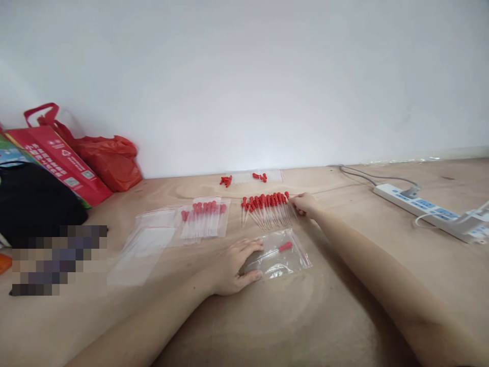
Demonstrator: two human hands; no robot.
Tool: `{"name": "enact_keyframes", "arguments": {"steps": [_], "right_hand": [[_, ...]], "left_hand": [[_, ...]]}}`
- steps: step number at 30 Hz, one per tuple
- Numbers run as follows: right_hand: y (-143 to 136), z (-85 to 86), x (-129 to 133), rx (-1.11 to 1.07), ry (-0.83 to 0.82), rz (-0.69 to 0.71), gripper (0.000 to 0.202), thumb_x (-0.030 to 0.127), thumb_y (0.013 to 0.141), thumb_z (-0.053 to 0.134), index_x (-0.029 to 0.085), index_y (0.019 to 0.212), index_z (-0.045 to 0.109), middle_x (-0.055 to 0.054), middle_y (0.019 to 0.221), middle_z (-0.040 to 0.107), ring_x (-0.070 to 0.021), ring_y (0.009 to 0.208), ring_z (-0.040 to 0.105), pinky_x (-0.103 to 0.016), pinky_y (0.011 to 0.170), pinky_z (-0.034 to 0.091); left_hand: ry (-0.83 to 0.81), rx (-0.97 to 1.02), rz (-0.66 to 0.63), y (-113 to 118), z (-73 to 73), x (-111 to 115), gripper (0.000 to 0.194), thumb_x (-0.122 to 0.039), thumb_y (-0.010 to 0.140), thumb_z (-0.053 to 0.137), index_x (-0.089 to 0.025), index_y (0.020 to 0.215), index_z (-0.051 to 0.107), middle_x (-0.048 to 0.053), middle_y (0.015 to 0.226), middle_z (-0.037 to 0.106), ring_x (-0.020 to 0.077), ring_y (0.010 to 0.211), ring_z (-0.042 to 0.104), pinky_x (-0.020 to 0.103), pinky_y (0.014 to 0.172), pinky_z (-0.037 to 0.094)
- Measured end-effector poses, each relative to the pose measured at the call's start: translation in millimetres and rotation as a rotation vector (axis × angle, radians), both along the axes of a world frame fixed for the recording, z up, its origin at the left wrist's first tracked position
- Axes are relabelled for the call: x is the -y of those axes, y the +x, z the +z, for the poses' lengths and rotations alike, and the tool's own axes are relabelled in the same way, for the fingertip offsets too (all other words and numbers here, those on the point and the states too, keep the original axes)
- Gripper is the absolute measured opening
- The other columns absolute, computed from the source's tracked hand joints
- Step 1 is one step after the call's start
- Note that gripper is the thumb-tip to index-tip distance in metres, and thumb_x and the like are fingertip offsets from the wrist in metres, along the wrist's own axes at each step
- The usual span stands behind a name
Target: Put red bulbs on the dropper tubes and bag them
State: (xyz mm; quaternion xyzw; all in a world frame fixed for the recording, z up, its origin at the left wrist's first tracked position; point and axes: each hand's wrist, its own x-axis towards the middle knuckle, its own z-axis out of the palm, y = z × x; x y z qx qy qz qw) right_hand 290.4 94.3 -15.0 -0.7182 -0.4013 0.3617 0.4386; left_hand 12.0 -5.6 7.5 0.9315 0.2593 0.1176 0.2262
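A clear zip bag [277,262] with one red-bulbed dropper [285,247] in it lies on the wooden table. My left hand [239,265] rests on the bag's left end, thumb and fingers apart. Beyond the bag is a row of several droppers [267,202] with red bulbs and clear tips pointing toward me. At the row's right end my right hand [303,205] has its fingers closed beside the last dropper; what is between the fingertips is too small to make out.
Filled bags [206,219] and flat bags [147,247] lie to the left. Red bulbs [226,181] are near the wall. A power strip [420,206] with cables is at right; a red plastic bag [114,160] and a black bag [38,204] are at left.
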Motion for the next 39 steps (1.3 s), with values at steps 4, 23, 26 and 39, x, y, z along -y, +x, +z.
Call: {"name": "enact_keyframes", "arguments": {"steps": [4,23,26,39], "right_hand": [[11,1.9,13,-0.134,0.078,-0.027,0.015,0.025,0.073,0.056,0.014,0.065,0.05,0.0,0.052,0.053,-0.0021,0.033,0.033,-0.017,0.032,0.024],[-11,-8.5,107,-0.433,0.392,0.041,0.053,0.035,0.065,0.063,0.025,0.109,0.035,0.006,0.066,0.051,-0.0111,0.054,0.056,-0.026,0.05,0.05],[-17,-5.5,114,-0.491,0.33,0.162,0.046,0.042,0.064,0.062,0.022,0.1,0.043,0.004,0.069,0.054,-0.0112,0.058,0.057,-0.027,0.057,0.05],[-21,-4.1,125,-0.199,0.17,0.432,0.038,0.041,0.054,0.072,0.016,0.074,0.054,0.001,0.062,0.06,-0.0047,0.04,0.041,-0.018,0.034,0.029]], "left_hand": [[-0.007,-0.006,0.002,1,1.1,0,0.043,-0.034,0.08,0.05,-0.021,0.12,0.04,0.006,0.132,0.041,0.0221,0.123,0.035,0.041,0.101,0.03],[-0.002,0.0,0.027,2,2.3,1,0.045,-0.033,0.079,0.052,-0.022,0.121,0.04,0.006,0.131,0.043,0.023,0.121,0.037,0.042,0.1,0.031],[0.005,0.002,0.026,2,0.8,1,0.044,-0.033,0.079,0.051,-0.023,0.12,0.039,0.006,0.13,0.043,0.0229,0.121,0.037,0.042,0.099,0.032],[0.006,-0.009,0.028,3,3.4,2,0.044,-0.034,0.08,0.051,-0.022,0.12,0.039,0.006,0.128,0.045,0.0221,0.12,0.038,0.04,0.098,0.034]]}}
